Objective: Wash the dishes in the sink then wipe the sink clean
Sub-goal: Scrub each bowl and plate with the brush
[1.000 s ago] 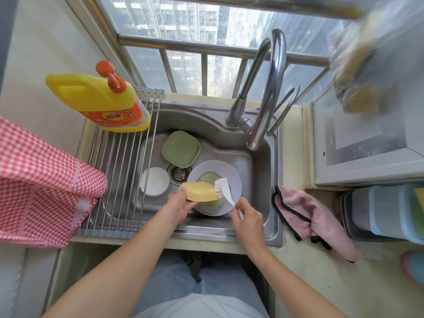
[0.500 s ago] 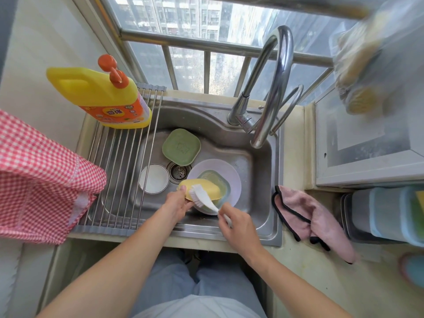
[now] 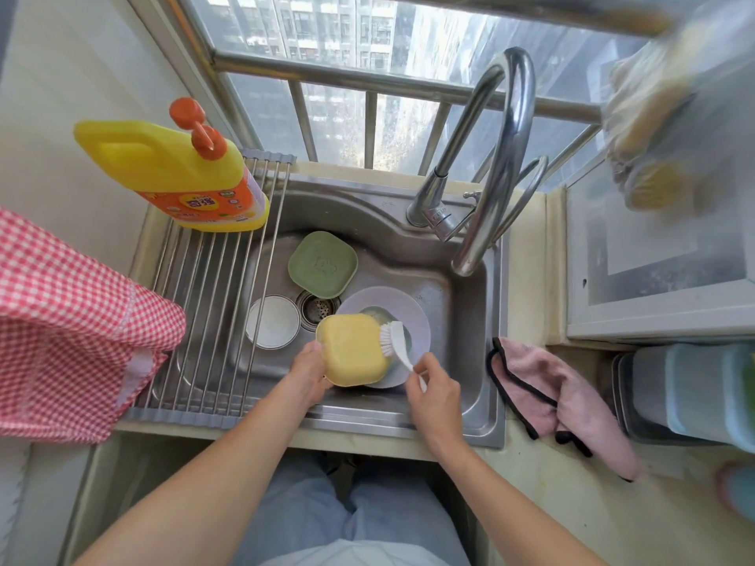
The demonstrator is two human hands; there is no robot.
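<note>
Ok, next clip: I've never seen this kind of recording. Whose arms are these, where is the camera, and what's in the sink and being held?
There is no machine here. A person wears a wide-angle camera on the head, looking down at their own bare arms. The left hand holds a yellow square dish tilted over the steel sink. The right hand holds a white dish brush, bristles against that dish. Beneath lie a pale round plate, a green square dish and a white round dish. A detergent bottle stands on the drying rack; a pink cloth lies on the counter.

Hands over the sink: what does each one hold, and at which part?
Left hand holds the yellow dish at its left edge. Right hand holds the white brush by its handle end.
</note>
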